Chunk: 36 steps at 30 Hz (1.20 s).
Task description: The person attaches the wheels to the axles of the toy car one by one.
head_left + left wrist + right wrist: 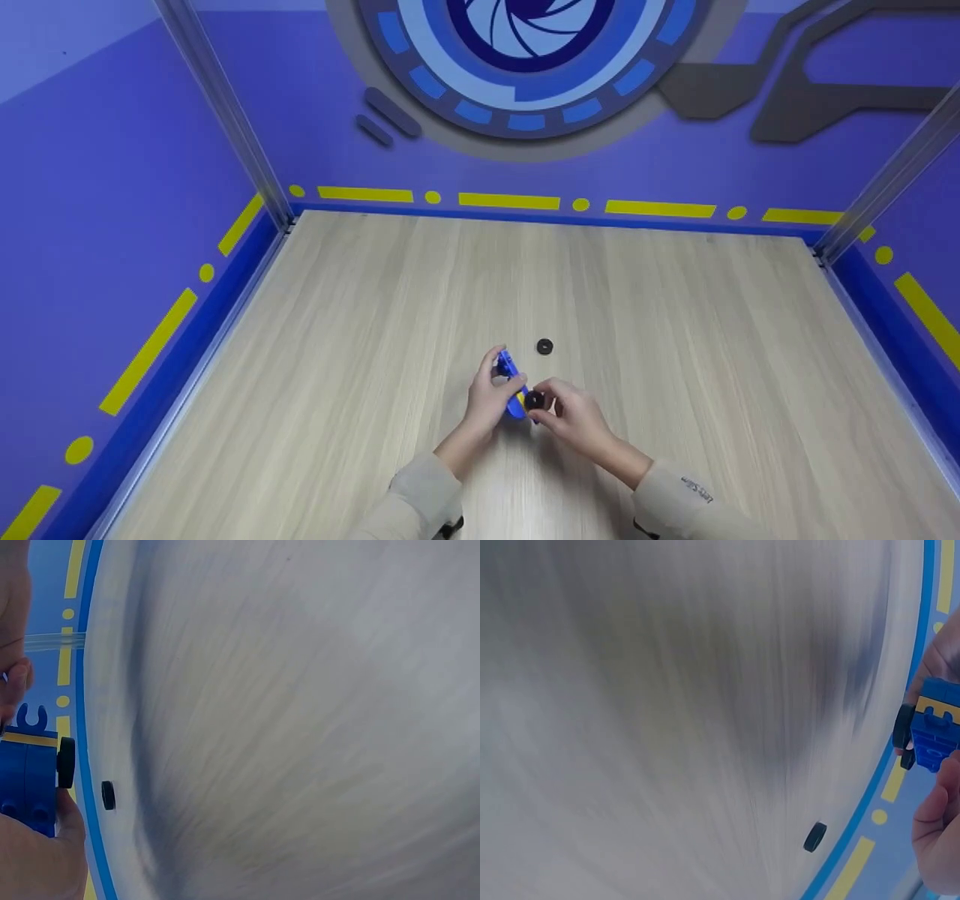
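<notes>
My left hand [486,401] grips a blue toy vehicle [514,409] with a yellow stripe, its thumb lying along the body. Between thumb and fingers of my right hand [577,420] is a black wheel [533,400], held against the near right side of the vehicle. In the left wrist view another black wheel [66,763] sits on the side of the blue body [26,784], near a blue hook-shaped part [31,720]. The right wrist view shows the vehicle's [934,742] studded end. Fingers hide part of the body.
A loose black wheel [545,346] lies on the wood-grain tabletop [375,337], just beyond the hands. Blue-purple panels [525,176] with yellow dashes stand along the back and both sides, joined by metal corner posts [232,112].
</notes>
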{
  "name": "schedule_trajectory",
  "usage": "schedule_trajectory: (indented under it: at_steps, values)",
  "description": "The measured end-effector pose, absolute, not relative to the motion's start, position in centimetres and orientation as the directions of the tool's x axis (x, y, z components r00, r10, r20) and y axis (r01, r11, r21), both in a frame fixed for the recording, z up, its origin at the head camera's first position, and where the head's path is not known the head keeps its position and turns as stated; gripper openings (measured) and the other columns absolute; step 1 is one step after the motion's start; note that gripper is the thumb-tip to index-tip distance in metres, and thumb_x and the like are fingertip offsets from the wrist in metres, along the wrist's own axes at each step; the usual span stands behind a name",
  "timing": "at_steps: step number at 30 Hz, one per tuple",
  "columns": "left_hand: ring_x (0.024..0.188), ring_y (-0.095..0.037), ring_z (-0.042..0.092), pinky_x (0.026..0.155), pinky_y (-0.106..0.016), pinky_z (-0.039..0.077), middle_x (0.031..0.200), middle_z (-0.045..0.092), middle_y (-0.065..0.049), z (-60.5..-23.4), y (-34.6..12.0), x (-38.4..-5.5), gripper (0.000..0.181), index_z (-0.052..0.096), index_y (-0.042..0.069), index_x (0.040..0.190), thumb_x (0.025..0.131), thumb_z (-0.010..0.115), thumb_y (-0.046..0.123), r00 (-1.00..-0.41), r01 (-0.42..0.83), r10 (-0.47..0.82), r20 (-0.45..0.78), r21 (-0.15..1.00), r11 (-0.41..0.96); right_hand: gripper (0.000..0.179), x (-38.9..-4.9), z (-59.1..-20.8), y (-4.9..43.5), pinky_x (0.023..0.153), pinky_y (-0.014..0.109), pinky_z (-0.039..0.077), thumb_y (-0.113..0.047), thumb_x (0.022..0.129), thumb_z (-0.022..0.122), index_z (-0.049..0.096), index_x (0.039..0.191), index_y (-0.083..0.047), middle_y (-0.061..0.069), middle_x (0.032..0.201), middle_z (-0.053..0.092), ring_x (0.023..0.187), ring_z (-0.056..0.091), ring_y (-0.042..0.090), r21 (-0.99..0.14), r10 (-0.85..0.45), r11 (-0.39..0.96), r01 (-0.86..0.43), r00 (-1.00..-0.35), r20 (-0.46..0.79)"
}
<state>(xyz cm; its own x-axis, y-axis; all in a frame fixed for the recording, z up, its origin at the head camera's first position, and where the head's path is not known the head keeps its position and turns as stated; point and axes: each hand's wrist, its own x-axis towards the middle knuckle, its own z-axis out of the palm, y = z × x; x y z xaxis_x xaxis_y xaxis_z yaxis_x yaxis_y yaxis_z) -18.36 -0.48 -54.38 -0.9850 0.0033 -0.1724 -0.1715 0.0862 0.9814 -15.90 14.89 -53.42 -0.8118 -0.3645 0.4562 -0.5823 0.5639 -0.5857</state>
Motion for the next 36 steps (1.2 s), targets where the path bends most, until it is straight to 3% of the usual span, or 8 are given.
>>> schedule_trajectory:
  at_steps: [28, 36]
  values:
    - [0.112, -0.032, 0.044, 0.087, -0.041, 0.042, 0.126, 0.045, -0.02, -54.5, -0.5, -18.2, 0.06, 0.037, 0.016, 0.133, 0.079, 0.064, 0.024, -0.991, -0.129, 0.007, -0.131, 0.984, 0.125, 0.024, -15.4, -53.5, 14.5, 0.053, 0.023, 0.045, -0.015, 0.072, 0.07, 0.058, 0.092, -0.009, -0.004, 0.075, 0.058, 0.063, 0.049, 0.005, -0.597, -0.337, 0.595, -0.538, -0.841, 0.422]
    - [0.108, -0.033, 0.046, 0.089, -0.044, 0.038, 0.125, 0.045, -0.023, -52.8, -0.5, -17.6, 0.06, 0.039, 0.011, 0.131, 0.076, 0.062, 0.012, -0.994, -0.11, -0.007, -0.109, 0.99, 0.087, 0.025, -15.3, -53.7, 14.2, 0.052, 0.016, 0.043, -0.015, 0.069, 0.071, 0.059, 0.091, -0.011, -0.005, 0.076, 0.059, 0.063, 0.052, 0.008, -0.551, -0.32, 0.618, -0.562, -0.819, 0.477]
